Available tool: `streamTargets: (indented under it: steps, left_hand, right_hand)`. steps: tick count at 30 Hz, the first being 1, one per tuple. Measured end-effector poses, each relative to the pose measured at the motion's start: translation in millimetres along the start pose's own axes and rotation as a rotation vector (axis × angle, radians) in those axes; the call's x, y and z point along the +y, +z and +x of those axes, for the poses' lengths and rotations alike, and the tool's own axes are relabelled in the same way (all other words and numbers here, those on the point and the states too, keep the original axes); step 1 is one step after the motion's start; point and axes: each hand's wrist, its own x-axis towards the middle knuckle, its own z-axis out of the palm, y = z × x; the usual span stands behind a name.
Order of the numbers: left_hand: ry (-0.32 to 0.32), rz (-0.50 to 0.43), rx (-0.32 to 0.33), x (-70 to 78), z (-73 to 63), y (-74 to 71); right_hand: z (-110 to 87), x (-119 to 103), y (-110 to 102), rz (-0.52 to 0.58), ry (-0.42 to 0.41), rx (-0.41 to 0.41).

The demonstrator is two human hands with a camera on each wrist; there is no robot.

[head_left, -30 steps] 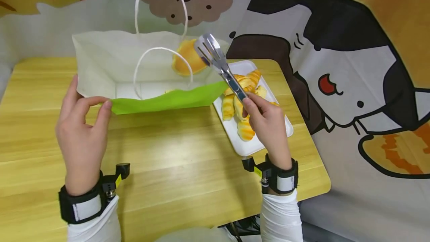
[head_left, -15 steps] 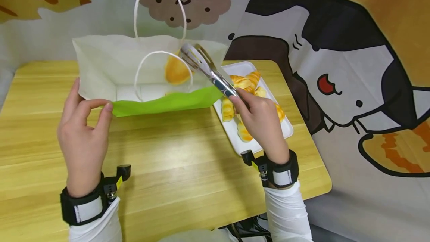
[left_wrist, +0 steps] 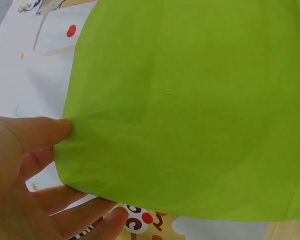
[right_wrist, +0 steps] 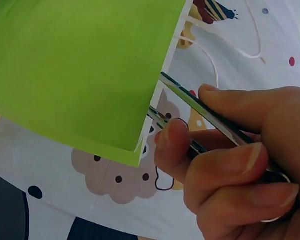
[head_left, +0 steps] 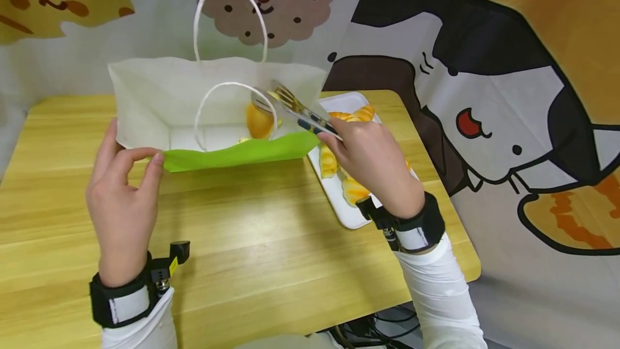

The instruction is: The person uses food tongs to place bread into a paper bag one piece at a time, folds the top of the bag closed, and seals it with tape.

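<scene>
A green paper bag [head_left: 237, 156] with a white inside and white cord handles stands with its mouth towards me in the head view. My left hand [head_left: 123, 193] pinches its left rim between thumb and fingers; the left wrist view shows the thumb on the green face [left_wrist: 180, 110]. My right hand [head_left: 375, 163] grips metal tongs [head_left: 316, 119] at the bag's right side. The tongs' arms stand apart, their tips inside the mouth. A round orange-yellow bread [head_left: 259, 121] is in the bag below the tips, partly behind the front handle. A bit of yellow shows beside it.
A white tray [head_left: 352, 221] with several bread pieces [head_left: 355, 192] lies right of the bag, partly under my right hand. The wooden table [head_left: 252, 263] ends at a printed cloth [head_left: 513, 101] behind and to the right. Cables [head_left: 387, 333] hang below the front edge.
My right hand has moved the tongs left and down into the bag, and their arms have spread. The bread is lower inside the bag. My left hand keeps its hold on the rim.
</scene>
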Motion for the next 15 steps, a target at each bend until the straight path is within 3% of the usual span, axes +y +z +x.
streamTargets:
  steps: [15]
  left_hand:
    - [0.006, 0.007, 0.007, 1.3, -2.3, 2.4]
  right_hand:
    - [-10.4, 7.8, 2.4, 0.101, 0.062, 0.048]
